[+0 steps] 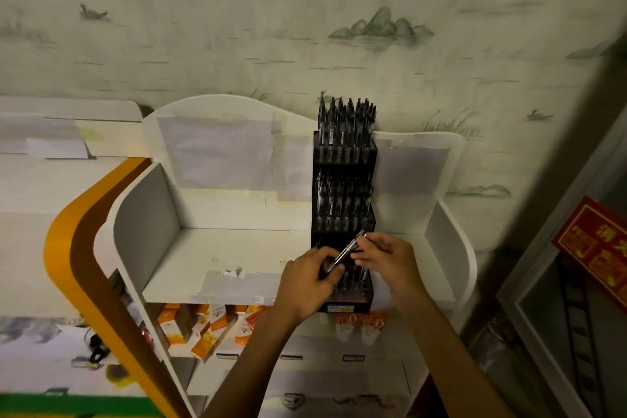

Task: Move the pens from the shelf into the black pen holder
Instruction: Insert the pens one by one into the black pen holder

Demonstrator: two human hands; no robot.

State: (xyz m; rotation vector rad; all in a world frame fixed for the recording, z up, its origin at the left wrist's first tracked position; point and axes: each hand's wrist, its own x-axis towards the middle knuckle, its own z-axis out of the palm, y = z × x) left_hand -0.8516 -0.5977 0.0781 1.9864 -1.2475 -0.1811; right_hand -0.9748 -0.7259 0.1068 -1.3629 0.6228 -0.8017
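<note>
The left grip [310, 276] is closed around the lower end of a pen [344, 253], while the fingers of the right grip [383, 256] pinch it nearer the upper end, so the pen lies slanted between the two, tip end low toward the left and cap end raised toward the right. Holding it at both ends likely serves to turn it upright and aim it at a slot, since the slots look narrow and closely packed. Directly beneath and behind both grips stands the black holder [344, 214], a stepped rack; its two upper tiers beyond the grips are already full of upright pens, and the lowest tier, just under the grips, is partly hidden by the hands, so how many slots remain free there I cannot tell. The holder sits on the white shelf [220, 248], whose floor to the left of the left grip shows no loose pens, which suggests the task is near its end.
</note>
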